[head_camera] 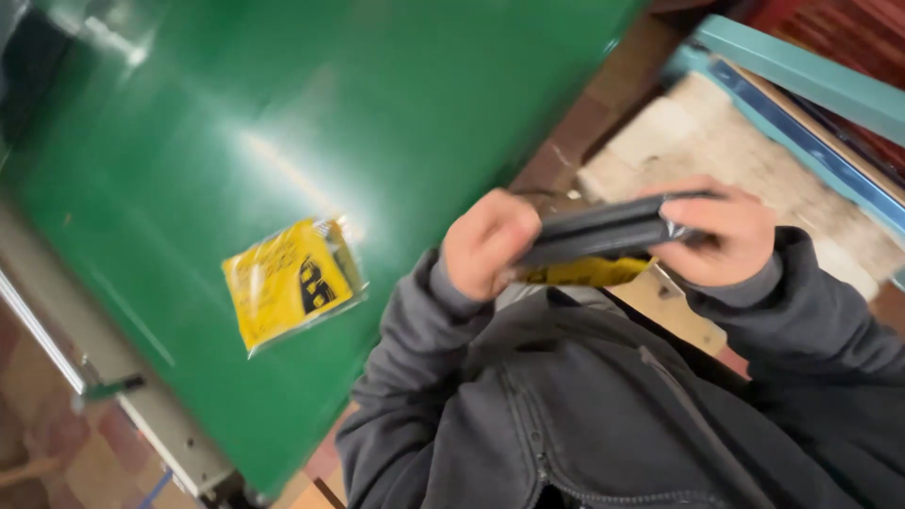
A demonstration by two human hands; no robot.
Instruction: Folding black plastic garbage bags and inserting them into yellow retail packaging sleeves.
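My left hand and my right hand both grip a flat dark packet with a yellow card showing under it, held edge-on in front of my chest. The left hand pinches its left end, the right hand wraps its right end. A second packet, yellow and black in clear plastic, lies alone on the green belt, to the left of my hands and apart from them. I wear a dark grey zipped jacket.
The green belt has a grey metal side rail along its lower left edge. A pale stone slab and a light blue frame lie at the upper right. Reddish floor tiles show at the bottom left.
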